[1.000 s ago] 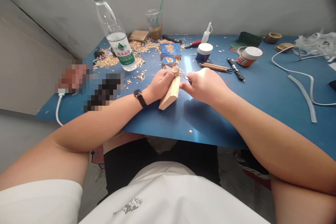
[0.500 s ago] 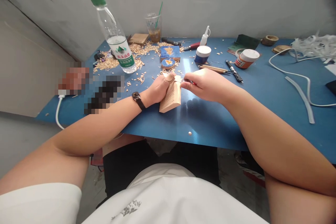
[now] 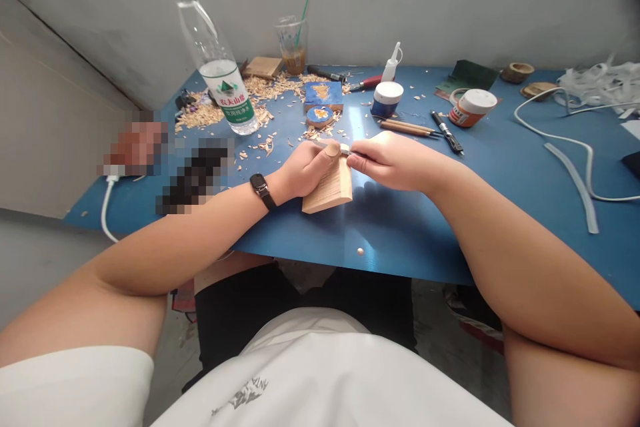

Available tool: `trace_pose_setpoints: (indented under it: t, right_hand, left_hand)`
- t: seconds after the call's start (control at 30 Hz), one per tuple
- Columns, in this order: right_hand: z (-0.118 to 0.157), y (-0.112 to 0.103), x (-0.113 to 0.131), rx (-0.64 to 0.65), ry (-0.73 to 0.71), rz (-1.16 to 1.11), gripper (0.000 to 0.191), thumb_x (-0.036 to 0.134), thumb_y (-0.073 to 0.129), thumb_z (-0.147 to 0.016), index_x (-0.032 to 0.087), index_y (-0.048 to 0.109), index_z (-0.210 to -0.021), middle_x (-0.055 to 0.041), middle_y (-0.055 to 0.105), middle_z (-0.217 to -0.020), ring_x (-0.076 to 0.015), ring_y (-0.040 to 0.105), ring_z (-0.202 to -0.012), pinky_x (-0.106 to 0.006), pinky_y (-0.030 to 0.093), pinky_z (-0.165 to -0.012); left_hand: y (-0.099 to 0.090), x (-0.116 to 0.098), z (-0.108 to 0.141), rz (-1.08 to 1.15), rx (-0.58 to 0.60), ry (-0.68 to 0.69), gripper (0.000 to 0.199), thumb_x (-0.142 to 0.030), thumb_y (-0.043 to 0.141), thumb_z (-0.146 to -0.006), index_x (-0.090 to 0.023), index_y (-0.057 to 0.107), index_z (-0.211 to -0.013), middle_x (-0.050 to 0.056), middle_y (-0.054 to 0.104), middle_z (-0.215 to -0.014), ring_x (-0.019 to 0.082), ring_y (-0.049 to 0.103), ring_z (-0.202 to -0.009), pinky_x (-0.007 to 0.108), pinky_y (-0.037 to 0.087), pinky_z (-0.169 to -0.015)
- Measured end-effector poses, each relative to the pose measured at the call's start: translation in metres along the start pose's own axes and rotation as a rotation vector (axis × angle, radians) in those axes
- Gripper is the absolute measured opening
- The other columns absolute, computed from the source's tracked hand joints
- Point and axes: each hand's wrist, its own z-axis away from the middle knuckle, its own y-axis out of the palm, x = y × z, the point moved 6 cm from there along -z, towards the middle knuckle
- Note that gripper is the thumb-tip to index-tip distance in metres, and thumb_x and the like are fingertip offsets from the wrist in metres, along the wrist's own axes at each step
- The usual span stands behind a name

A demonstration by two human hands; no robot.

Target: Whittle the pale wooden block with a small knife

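Far L of blue table (image 3: 410, 233): pixelated reddish item (image 3: 137, 145), plug of white cable (image 3: 106, 210) at near end; pixelated black item (image 3: 195, 177) to its R, ident. n/a. Next, water bottle (image 3: 225, 83), green cap, leans L in view, beside wood shavings (image 3: 203, 113). Behind: wood board (image 3: 264, 67), flat; then clear cup (image 3: 291, 47) w/ brown liquid & green straw. L hand (image 3: 306, 169), watch (image 3: 260, 185) on wrist, closed round wood block (image 3: 327, 192), thumb along upper part; block tilted, approx. centre, over table's near side. Beyond it: blue round piece (image 3: 319, 116), w/ blue square piece (image 3: 324, 95) just behind. R hand (image 3: 387, 159) closed on metal tool (image 3: 345, 149), mostly hidden by fingers; tool's visible end at block's far end. Further back: red-handled tool (image 3: 367, 83), white nozzle bottle (image 3: 391, 69), blue jar (image 3: 387, 100) w/ white lid. To R: wooden-handled tools (image 3: 407, 128) lying together, black pen (image 3: 447, 133), orange jar (image 3: 471, 109), green sheet (image 3: 467, 77) behind it. Far R: wood ring (image 3: 517, 72), wood disc (image 3: 540, 91), clear strip (image 3: 573, 187), white cord (image 3: 590, 153), heap of white strips (image 3: 603, 85).
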Motion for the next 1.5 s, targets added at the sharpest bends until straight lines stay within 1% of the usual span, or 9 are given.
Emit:
trace_pose_setpoints:
  t: [0.3,0.5,0.7,0.9,1.07,1.17,1.3,1.4,1.5]
  right_hand:
    - [0.0,0.0,-0.005,-0.002,-0.155,-0.032,0.063,0.08,0.054,-0.129,0.025,0.067,-0.099,0.0012,0.057,-0.079,-0.0196,0.05,-0.079,-0.038,0.028,-0.08]
    - [-0.006,0.006,-0.006,-0.037,-0.044,0.03,0.056,0.073,0.055,-0.129,0.026,0.063,-0.098,0.0003,0.053,-0.079,-0.0205,0.046,-0.077,-0.039,0.026,-0.078]
    - [-0.013,0.008,-0.006,-0.112,0.048,0.103,0.065,0.08,0.049,-0.131,0.026,0.066,-0.099,-0.0025,0.056,-0.081,-0.0227,0.047,-0.077,-0.04,0.026,-0.078]
    - [-0.016,0.01,-0.006,-0.094,0.115,0.183,0.061,0.083,0.068,-0.123,0.024,0.073,-0.105,-0.0053,0.066,-0.085,-0.0255,0.057,-0.082,-0.039,0.028,-0.078]
    - [-0.005,-0.008,0.001,-0.136,0.1,0.087,0.055,0.071,0.058,-0.132,0.025,0.065,-0.102,-0.0037,0.065,-0.087,-0.0211,0.052,-0.08,-0.039,0.031,-0.079]
    - [0.001,-0.013,0.005,-0.072,0.035,0.064,0.053,0.07,0.066,-0.129,0.026,0.06,-0.1,-0.0018,0.063,-0.087,-0.0201,0.053,-0.081,-0.038,0.031,-0.08]
    - [0.003,-0.011,0.008,-0.025,0.037,0.043,0.051,0.068,0.06,-0.131,0.027,0.057,-0.1,-0.0025,0.061,-0.087,-0.0216,0.054,-0.084,-0.039,0.03,-0.08]
    - [0.003,-0.009,0.011,-0.026,0.06,0.033,0.05,0.065,0.057,-0.131,0.029,0.048,-0.098,-0.0006,0.055,-0.085,-0.0206,0.047,-0.079,-0.039,0.028,-0.077]
    - [0.004,-0.006,0.015,-0.009,-0.002,-0.013,0.048,0.063,0.057,-0.13,0.031,0.043,-0.097,0.0012,0.052,-0.082,-0.0196,0.043,-0.075,-0.039,0.027,-0.076]
  left_hand:
    - [-0.001,-0.004,-0.002,0.019,0.043,0.043,0.086,-0.107,0.057,-0.109,-0.025,0.063,-0.085,0.004,0.063,-0.082,0.022,0.06,-0.081,0.04,0.051,-0.076]
    - [-0.003,-0.003,-0.002,-0.027,0.025,0.079,0.083,-0.104,0.057,-0.111,-0.026,0.057,-0.082,0.003,0.059,-0.079,0.02,0.054,-0.078,0.039,0.049,-0.075]
    - [-0.008,0.008,-0.003,0.02,-0.054,-0.028,0.079,-0.099,0.06,-0.113,-0.026,0.056,-0.081,0.0,0.054,-0.07,0.017,0.05,-0.069,0.036,0.042,-0.064]
    - [-0.01,0.011,-0.005,0.055,-0.108,-0.025,0.083,-0.098,0.06,-0.116,-0.027,0.051,-0.073,0.0,0.048,-0.065,0.017,0.046,-0.064,0.039,0.039,-0.06]
    - [-0.007,0.023,-0.009,0.11,-0.081,-0.052,0.089,-0.111,0.063,-0.107,-0.027,0.053,-0.08,-0.002,0.048,-0.066,0.018,0.051,-0.067,0.038,0.043,-0.063]
    - [-0.006,0.025,-0.011,0.103,-0.073,-0.019,0.09,-0.114,0.064,-0.102,-0.026,0.058,-0.083,0.0,0.056,-0.07,0.021,0.058,-0.074,0.038,0.046,-0.067]
    - [-0.005,0.015,-0.008,0.044,-0.041,0.076,0.092,-0.115,0.066,-0.1,-0.024,0.068,-0.085,0.004,0.067,-0.08,0.023,0.063,-0.08,0.04,0.049,-0.073]
    - [-0.003,0.006,-0.005,0.035,0.019,0.118,0.091,-0.112,0.065,-0.105,-0.023,0.068,-0.084,0.004,0.065,-0.08,0.022,0.061,-0.075,0.04,0.049,-0.072]
    - [-0.002,-0.001,-0.005,0.065,0.043,0.141,0.093,-0.114,0.058,-0.107,-0.024,0.066,-0.084,0.004,0.062,-0.08,0.022,0.062,-0.075,0.042,0.051,-0.072]
